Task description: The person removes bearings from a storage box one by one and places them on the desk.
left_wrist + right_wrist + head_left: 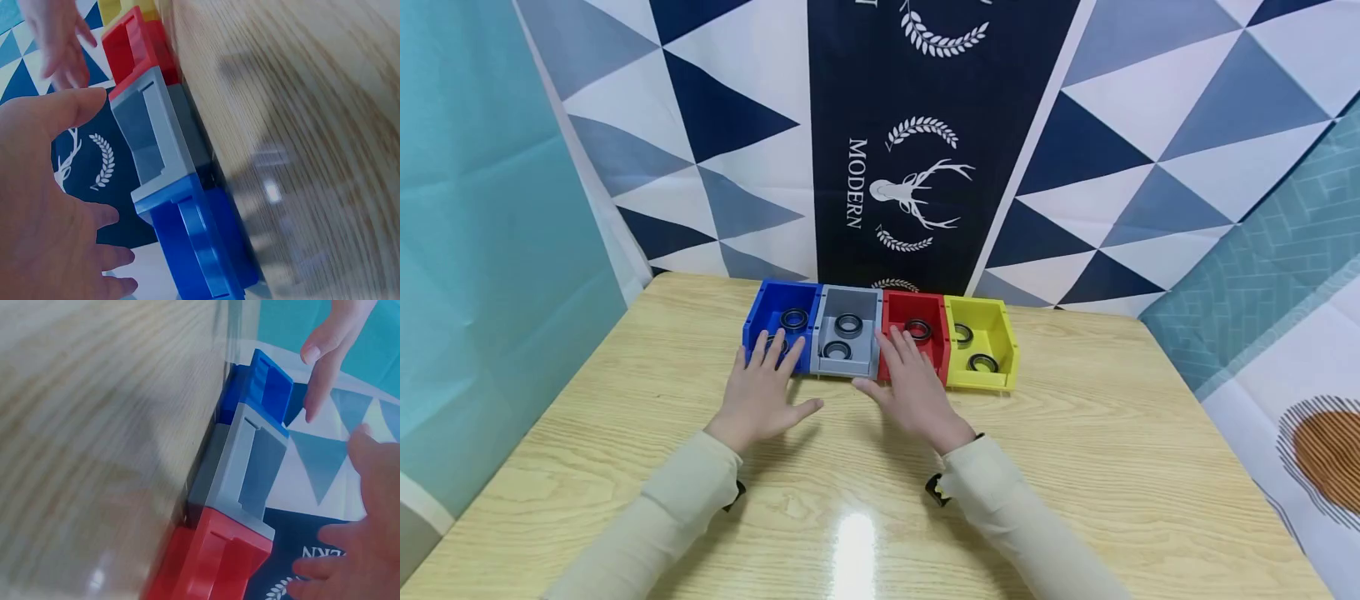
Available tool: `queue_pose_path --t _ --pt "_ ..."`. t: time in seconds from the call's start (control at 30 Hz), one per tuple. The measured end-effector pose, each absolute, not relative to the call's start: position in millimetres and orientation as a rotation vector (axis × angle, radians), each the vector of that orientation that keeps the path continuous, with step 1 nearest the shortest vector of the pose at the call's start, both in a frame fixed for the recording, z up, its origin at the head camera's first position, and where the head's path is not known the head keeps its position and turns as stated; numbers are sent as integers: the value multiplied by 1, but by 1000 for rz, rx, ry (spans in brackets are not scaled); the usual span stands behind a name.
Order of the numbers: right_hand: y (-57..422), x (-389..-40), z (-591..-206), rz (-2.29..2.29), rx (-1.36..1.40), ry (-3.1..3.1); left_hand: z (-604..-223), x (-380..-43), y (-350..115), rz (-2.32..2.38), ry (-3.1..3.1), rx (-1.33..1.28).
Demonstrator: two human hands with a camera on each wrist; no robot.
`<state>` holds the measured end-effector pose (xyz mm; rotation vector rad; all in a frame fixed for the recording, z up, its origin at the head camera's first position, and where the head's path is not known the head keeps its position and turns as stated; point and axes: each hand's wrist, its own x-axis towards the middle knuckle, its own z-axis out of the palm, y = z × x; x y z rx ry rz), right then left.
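Note:
Four joined bins stand in a row at the back of the table: a blue bin (762,317), a grey bin (865,310), a red bin (914,303) and a yellow bin (996,321). Black-rimmed ring bearings lie inside, such as one bearing (848,325) in the grey bin and another bearing (982,363) in the yellow. My left hand (762,396) is spread over the front of the blue bin, holding nothing. With fingers extended and nothing held, my right hand (913,383) hovers at the front of the red bin, partly covering it.
A light wood table (850,467) carries the bins. Right behind them hangs a patterned cloth (737,125) with triangles and a dark deer panel. Teal cloth (497,250) hangs on the left side. Each wrist wears a dark strap below the sleeve cuff.

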<state>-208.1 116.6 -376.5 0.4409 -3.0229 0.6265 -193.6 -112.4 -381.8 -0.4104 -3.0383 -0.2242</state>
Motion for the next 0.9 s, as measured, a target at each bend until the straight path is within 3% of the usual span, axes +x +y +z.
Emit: queue_pose_path --t 0.9 --pt "73 -253 -364 641 608 -3038 -386 -220 -128 -188 -3087 -447"
